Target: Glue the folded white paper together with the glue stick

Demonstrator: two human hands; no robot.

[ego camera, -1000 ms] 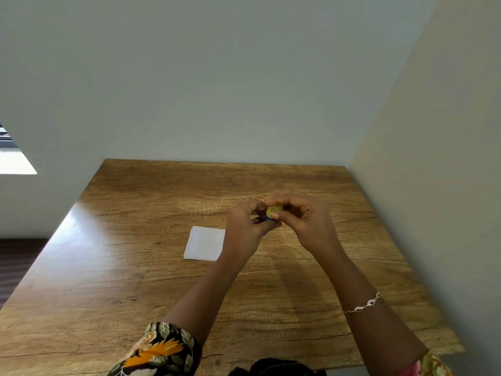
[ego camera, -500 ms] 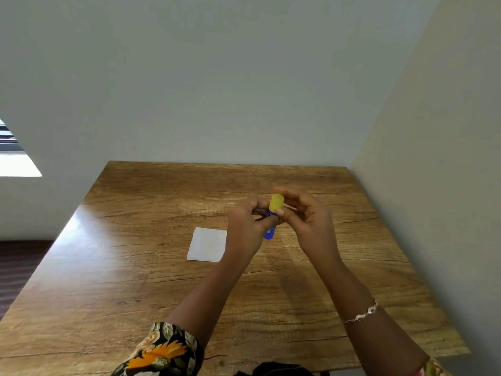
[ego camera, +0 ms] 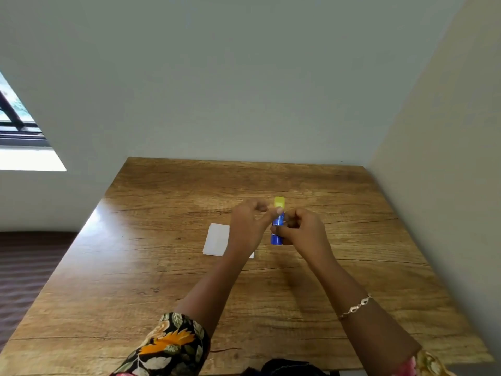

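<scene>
Two plain walls meet in a corner and fill most of the view, with a window cutting in at the far left edge. Below them sits the wooden table, pushed right up against both walls, its grain running crosswise and a patch of glare on its left side. A strip of dark floor shows left of the table. Both forearms reach in from the bottom, a floral sleeve on the left one and a thin bracelet on the right wrist. The folded white paper lies flat on the table near the middle, and the left forearm covers its right part, with just a sliver of white peeking out beyond the wrist. Above the table, the right hand is curled around the blue body of the glue stick, gripping it upright. The left hand is loosely curled, its thumb and a fingertip reaching across to the stick right at the base of the yellow cap, which stands clear above both hands. The stick hangs in the air just right of the paper, not touching it.
</scene>
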